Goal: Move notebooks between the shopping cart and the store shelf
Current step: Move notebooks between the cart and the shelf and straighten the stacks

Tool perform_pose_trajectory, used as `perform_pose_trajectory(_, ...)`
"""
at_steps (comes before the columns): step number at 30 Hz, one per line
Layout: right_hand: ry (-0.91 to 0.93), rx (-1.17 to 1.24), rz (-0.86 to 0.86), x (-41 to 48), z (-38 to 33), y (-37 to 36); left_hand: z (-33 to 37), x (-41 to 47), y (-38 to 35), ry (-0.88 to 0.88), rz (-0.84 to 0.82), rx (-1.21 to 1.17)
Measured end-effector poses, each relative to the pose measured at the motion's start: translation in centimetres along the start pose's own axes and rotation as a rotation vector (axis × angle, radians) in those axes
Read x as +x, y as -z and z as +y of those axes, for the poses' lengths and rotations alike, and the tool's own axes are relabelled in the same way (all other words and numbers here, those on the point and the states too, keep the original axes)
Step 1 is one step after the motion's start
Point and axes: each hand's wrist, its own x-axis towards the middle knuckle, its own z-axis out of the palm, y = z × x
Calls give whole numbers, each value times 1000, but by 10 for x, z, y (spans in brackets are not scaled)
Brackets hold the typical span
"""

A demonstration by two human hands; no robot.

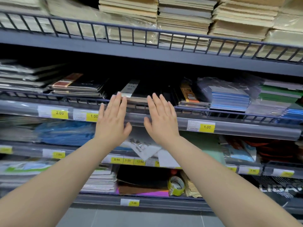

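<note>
Stocked stationery shelves [147, 55] face a person whose left hand [113, 119] and right hand [161, 117], fingers straight, barely parted, grasping nothing, hover at the black notebooks [137, 94] behind a wire rail [213, 110], which could snag a hasty lift

Head view, close, facing store shelf [164, 119] (slightly downward)
</note>
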Motion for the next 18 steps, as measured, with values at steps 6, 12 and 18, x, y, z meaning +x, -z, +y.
perform_pose_trajectory(6, -67, -8, -54, 8, 5, 1, 3, 11, 4, -15, -57, -73)
perform_pose_trajectory(12, -107, 28, -45, 10, 0, 10, 1, 23, 16, 14, -10, -98)
perform_pose_trajectory(18, -245, -18, -173, 9, -4, 17, 9, 33, 21, 64, -118, 1)
